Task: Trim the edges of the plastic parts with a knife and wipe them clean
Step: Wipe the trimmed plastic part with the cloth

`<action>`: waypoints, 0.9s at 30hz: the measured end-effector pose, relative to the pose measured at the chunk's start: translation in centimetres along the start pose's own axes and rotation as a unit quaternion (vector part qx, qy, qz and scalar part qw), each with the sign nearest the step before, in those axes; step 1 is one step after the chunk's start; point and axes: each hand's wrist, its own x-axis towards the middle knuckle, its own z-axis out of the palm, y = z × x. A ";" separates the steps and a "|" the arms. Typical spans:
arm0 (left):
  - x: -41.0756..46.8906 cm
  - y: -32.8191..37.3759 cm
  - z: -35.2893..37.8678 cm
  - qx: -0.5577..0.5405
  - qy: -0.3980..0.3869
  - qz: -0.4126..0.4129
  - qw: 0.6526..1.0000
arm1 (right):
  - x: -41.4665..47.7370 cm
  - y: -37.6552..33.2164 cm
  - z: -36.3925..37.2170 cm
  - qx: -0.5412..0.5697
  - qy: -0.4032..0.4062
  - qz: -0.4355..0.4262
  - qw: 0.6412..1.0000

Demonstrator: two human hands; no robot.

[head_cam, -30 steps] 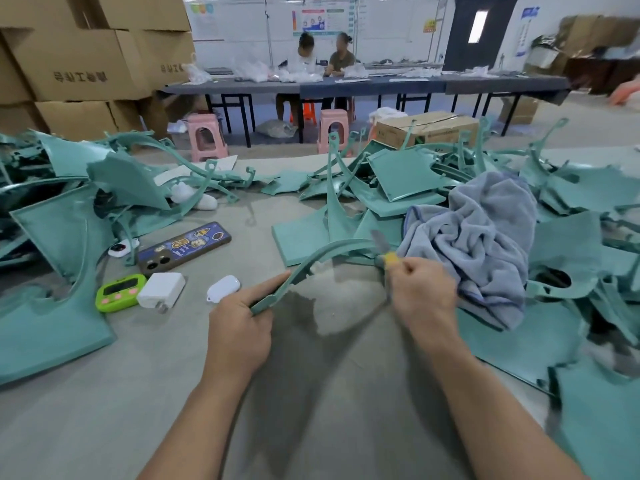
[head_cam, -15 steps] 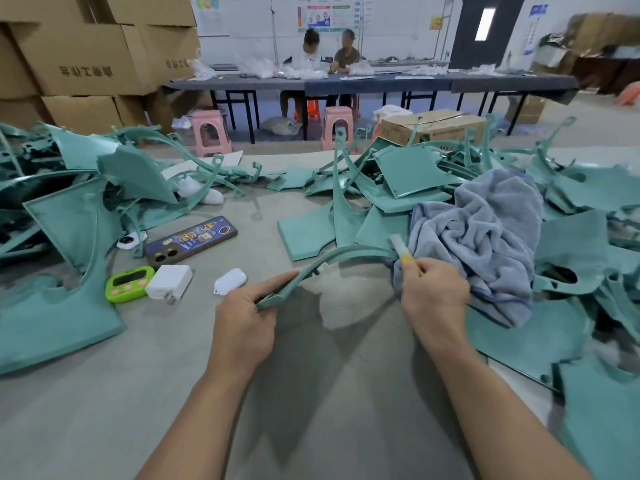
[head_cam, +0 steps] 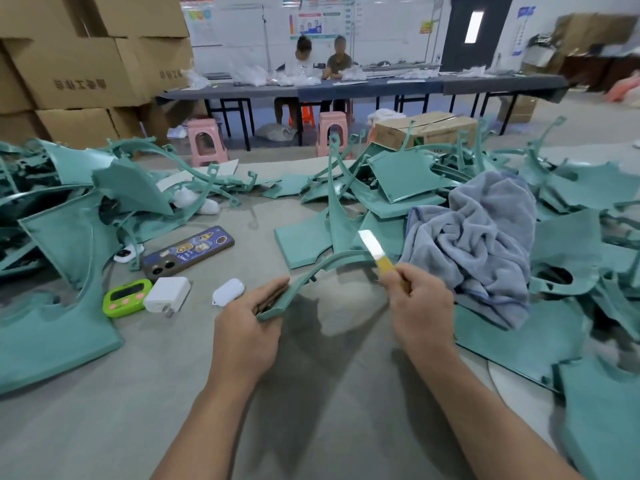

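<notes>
The left hand (head_cam: 249, 320) grips the near end of a curved teal plastic strip (head_cam: 322, 268), holding it above the grey worktop (head_cam: 311, 393). The right hand (head_cam: 420, 303) curls around the yellow handle of a flat-bladed knife (head_cam: 372, 249), whose blade touches the strip's far end. A crumpled grey-blue towel (head_cam: 485, 244) lies just right of the knife, on heaped teal plastic parts (head_cam: 571, 237).

The right hand (head_cam: 420, 306) has drawn the knife (head_cam: 370, 243) leftward along the curved strip (head_cam: 311, 271).
</notes>
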 end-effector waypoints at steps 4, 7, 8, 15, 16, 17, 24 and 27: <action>0.0 0.3 -0.2 0.009 -0.007 -0.036 0.999 | -3.6 -2.8 1.5 0.103 -0.230 -0.171 0.953; 0.0 0.1 -0.3 0.000 -0.007 -0.052 0.999 | -2.6 -2.2 2.2 0.023 -0.189 -0.117 0.975; 0.0 0.4 -0.4 -0.011 -0.013 -0.055 0.998 | -1.7 -1.7 1.9 -0.018 -0.144 -0.059 0.988; 0.1 0.8 -0.4 -0.034 -0.013 -0.052 0.998 | -0.9 -1.0 0.0 0.037 -0.133 -0.079 0.987; 0.2 0.5 -0.3 -0.026 -0.011 -0.059 0.998 | -1.8 -1.5 0.8 0.044 -0.178 -0.113 0.977; 0.2 0.4 -0.3 -0.024 -0.010 -0.068 0.997 | -2.4 -1.7 1.6 0.029 -0.195 -0.132 0.971; -0.1 0.8 -0.3 -0.037 0.030 -0.014 0.999 | 2.4 1.2 -0.7 -0.124 0.046 0.129 0.983; 0.5 0.5 -0.5 -0.076 0.099 -0.106 0.986 | 1.4 0.8 -0.9 -0.081 0.029 0.061 0.994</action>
